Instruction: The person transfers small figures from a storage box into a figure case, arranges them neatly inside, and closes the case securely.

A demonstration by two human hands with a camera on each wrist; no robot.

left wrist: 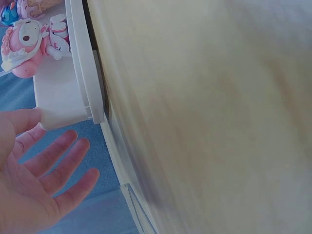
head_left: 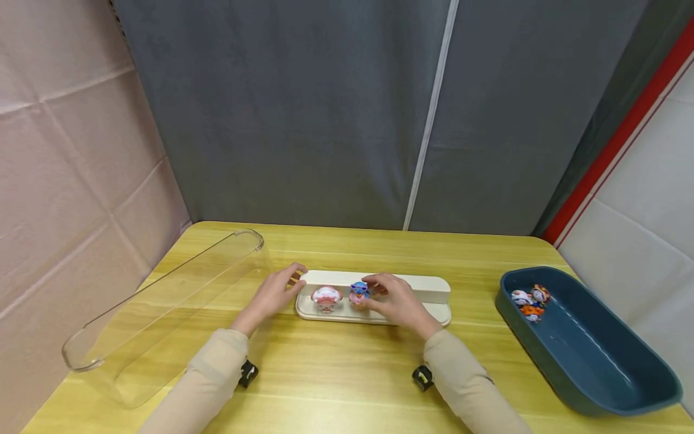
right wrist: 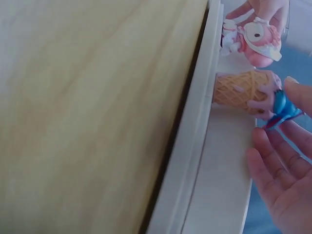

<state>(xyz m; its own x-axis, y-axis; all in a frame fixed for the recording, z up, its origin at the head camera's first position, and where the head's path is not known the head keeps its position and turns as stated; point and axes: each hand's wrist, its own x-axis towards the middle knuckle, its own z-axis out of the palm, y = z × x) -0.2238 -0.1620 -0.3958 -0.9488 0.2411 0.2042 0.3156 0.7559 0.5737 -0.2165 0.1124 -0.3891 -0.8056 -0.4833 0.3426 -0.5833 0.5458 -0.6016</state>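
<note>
Nearest the cam: two beige sleeves w/ a black wrist unit on each, reaching over the yellow wood table (head_left: 336, 374). Far left lies a clear plastic lid (head_left: 162, 307), upside down, nothing in it. Next, left hand (head_left: 271, 295), fingers straight & relaxed, tips touching the left end of the white tray (head_left: 434, 289), holding nothing. On the tray, just right of that hand, stands a pink figure (head_left: 326, 298); beside it a blue-topped ice-cream-cone figure (head_left: 358, 293). Right hand (head_left: 398, 301) sits directly right of the cone figure, fingers loosely spread, tips touching its blue top; firm pinch or not, can't tell. Far right, well apart, a dark blue bin (head_left: 591, 361) w/ three small figures (head_left: 530, 301) in its far end.
</note>
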